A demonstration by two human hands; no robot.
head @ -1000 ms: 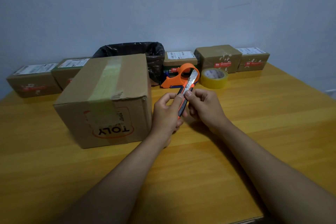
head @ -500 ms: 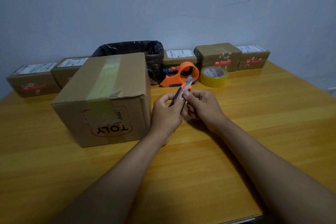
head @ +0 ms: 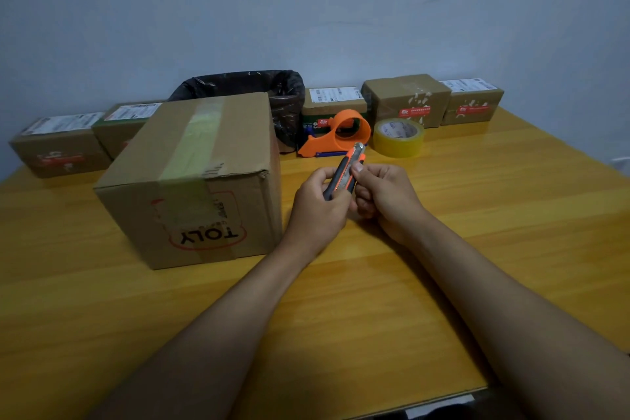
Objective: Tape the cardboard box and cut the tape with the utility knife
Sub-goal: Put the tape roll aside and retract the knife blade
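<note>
Blade's pretty much gone back into the utility knife [head: 345, 171] now: a second ago a long shiny strip was poking out toward the far edge of the surface [head: 392, 283], and now only a short metal tip shows past the orange body. Both hands have also come down a bit, closer to the surface. My read is the cutting part is done and the knife is being closed up for putting away.

Left hand [head: 318, 206] is wrapped around the lower handle, fingers curled shut on it. Right hand [head: 383, 196] pinches the upper part, thumb sitting on the slider area, the rest of its fingers folded in. So both have hold of the knife, held up off the surface just right of the cardboard box [head: 194, 177].

That box sits toward the left-middle of the surface, flaps closed, a strip of tape [head: 196, 150] running over the top and down the near face across the upside-down TOLY print. Looks sealed, can't see inside.

Along the far edge: a bin with a black liner [head: 269, 92] behind the box (contents hidden), the orange tape dispenser [head: 335, 136] with no roll in it, the yellowish tape roll [head: 399, 138] beside it, plus a row of small taped parcels [head: 405, 99], all shut
</note>
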